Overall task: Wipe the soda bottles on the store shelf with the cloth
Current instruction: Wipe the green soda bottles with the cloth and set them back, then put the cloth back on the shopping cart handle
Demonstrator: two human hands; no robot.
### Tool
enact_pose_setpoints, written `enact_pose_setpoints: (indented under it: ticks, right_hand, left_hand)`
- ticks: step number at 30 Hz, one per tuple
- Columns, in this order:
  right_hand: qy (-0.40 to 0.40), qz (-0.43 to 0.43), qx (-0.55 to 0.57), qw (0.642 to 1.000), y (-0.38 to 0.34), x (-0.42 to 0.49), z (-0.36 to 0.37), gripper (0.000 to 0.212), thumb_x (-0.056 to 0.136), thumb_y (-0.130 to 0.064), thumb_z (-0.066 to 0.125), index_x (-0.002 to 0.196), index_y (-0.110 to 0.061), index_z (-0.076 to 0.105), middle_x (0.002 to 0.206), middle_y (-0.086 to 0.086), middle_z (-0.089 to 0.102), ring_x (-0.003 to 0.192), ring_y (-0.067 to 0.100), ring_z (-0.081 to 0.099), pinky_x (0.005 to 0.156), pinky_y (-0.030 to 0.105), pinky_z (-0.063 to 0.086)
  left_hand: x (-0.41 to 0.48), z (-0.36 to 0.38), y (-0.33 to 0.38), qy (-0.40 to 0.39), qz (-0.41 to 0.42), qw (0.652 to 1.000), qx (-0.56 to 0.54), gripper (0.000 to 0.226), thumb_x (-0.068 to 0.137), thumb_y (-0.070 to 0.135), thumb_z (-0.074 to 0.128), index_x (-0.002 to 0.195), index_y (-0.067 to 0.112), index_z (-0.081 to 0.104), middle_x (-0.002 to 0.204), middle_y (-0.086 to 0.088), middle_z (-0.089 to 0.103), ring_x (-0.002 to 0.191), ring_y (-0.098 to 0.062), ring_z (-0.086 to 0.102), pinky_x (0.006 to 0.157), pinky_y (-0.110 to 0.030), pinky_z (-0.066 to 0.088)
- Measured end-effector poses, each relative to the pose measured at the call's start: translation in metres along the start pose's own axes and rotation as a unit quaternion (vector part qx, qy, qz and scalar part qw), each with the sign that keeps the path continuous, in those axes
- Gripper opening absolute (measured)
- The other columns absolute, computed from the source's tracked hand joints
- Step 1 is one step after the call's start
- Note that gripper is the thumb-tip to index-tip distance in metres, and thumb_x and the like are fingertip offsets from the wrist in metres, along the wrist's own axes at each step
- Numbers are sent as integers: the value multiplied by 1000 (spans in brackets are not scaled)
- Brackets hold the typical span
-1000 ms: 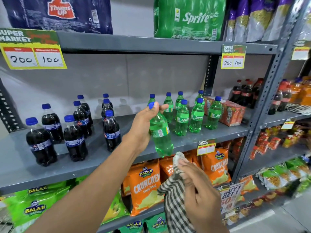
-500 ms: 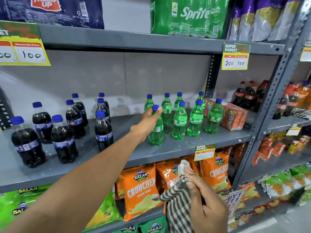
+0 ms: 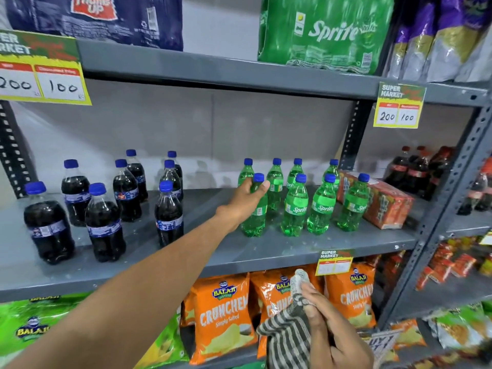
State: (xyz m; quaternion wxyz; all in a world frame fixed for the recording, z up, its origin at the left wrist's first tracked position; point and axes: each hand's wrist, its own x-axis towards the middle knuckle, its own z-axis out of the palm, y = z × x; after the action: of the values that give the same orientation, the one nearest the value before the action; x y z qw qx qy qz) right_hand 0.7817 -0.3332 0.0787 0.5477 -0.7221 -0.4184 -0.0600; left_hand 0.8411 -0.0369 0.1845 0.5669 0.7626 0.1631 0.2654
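Bottle's back down on the shelf (image 3: pixel 266 251) beside the other green bottles (image 3: pixel 295 206), left hand (image 3: pixel 246 195) still gripping that green bottle (image 3: pixel 254 219), right hand (image 3: pixel 327 323) clutching the cloth (image 3: pixel 287 339), next one due.

Head camera, close to a store shelf, facing forward and slightly down.

One wide-angle view from the person's head meets the middle shelf (image 3: pixel 266 251) about level, near enough for an outstretched arm to reach its bottles; upper and lower shelves curve off at the edges.
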Motion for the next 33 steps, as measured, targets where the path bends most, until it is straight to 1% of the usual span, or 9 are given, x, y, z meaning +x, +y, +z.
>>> enact_pose_setpoints:
  ticks: [3, 7, 11, 14, 17, 21, 25, 30, 33]
  right_hand:
    - [154, -107, -63, 980, -5, 0, 20, 27, 103, -30, 55, 119, -43, 72, 123, -26, 72, 118, -2, 67, 97, 9, 48]
    - [194, -127, -33, 972, -15, 6, 22, 26, 102, -28, 60, 121, -38, 73, 123, -25, 72, 115, 3, 71, 94, 17, 54]
    - [194, -132, -16, 972, -33, 9, 26, 22, 98, -25, 63, 115, -31, 76, 119, -25, 73, 110, 7, 72, 90, 23, 56]
    - [196, -145, 10, 970, -52, 16, 30, 19, 96, -23, 65, 111, -24, 77, 114, -22, 74, 105, 10, 72, 86, 22, 55]
    - [184, -158, 27, 970, -66, 20, 41, 17, 93, -17, 71, 108, -17, 79, 111, -15, 75, 104, 13, 70, 85, 28, 55]
    - [137, -159, 55, 976, -85, 22, 64, 19, 91, -27, 68, 108, -24, 75, 111, -23, 70, 102, 6, 67, 87, 18, 52]
    - [50, -119, 126, 984, -100, 19, 92, 14, 89, -32, 68, 99, -28, 77, 108, -24, 72, 104, 2, 69, 87, 11, 49]
    - [-149, -128, 178, 964, -118, 20, 134, 15, 82, -33, 69, 95, -34, 63, 118, -15, 63, 120, 13, 61, 94, 15, 44]
    - [-357, -79, 265, 893, -127, 20, 167, 40, 75, -33, 72, 110, -33, 52, 127, -12, 61, 124, 12, 59, 99, 39, 49]
  left_hand:
    - [-6, -1, 4, 46, 15, 999, -1, 58, 97, 47, 60, 145, 26, 36, 155, -1, 40, 141, -23, 39, 102, -33, 35]
    - [-66, 2, 16, 137, 114, 984, -26, 49, 94, 46, 63, 136, 31, 43, 140, 10, 53, 129, -7, 49, 102, -29, 41]
    - [-153, 7, 17, -22, 87, 995, -51, 37, 85, 63, 62, 98, 28, 61, 92, -4, 74, 87, -16, 70, 86, -47, 56]
    - [-194, -6, 19, -140, 79, 987, -28, 69, 85, 72, 57, 98, 4, 58, 86, -25, 58, 80, -24, 53, 80, -62, 46]
    - [-220, -27, 24, -169, 59, 984, -26, 47, 87, 54, 71, 110, 16, 57, 104, -14, 66, 95, -19, 61, 83, -52, 52]
    - [-242, -55, 20, -179, 50, 983, -11, 65, 82, 11, 83, 136, 21, 47, 137, -4, 60, 126, -22, 58, 106, -52, 46]
    - [-261, -95, 23, -171, 30, 985, 2, 96, 80, -15, 76, 152, 26, 29, 151, -7, 49, 128, -26, 57, 102, -53, 50]
    - [-306, -144, 32, -114, 32, 975, 186, 118, 81, -8, 79, 159, 37, 2, 162, 3, 35, 143, -20, 42, 102, -51, 49]
    - [-345, -177, 38, -63, 12, 957, 284, 123, 79, -2, 83, 159, 33, -3, 165, 7, 27, 148, -11, 32, 109, -32, 43]
